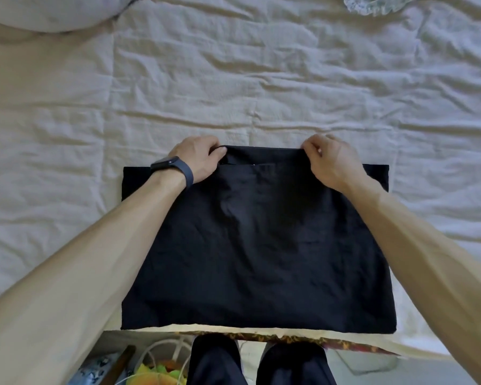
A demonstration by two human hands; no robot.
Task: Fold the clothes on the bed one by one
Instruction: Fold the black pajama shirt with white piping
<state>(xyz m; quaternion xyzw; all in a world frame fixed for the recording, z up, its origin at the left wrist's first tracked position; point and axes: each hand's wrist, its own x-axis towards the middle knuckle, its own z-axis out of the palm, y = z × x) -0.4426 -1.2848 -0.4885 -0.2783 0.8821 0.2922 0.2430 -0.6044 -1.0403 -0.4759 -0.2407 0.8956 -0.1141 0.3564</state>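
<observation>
A black garment [258, 245] lies flat on the bed near its front edge, folded into a wide rectangle. Its far edge is doubled over into a narrower flap. My left hand [199, 158], with a dark watch on the wrist, pinches the left end of that flap. My right hand [331, 159] pinches the flap's right end with curled fingers. Both hands sit at the garment's far edge, about a shoulder's width apart.
The wrinkled white bedsheet [233, 79] spreads beyond the garment. A pale pillow [53, 12] lies at the far left corner and a light patterned cloth [372, 4] at the far right. Below the bed edge are my dark-trousered legs [256, 362] and colourful items on the floor [156, 370].
</observation>
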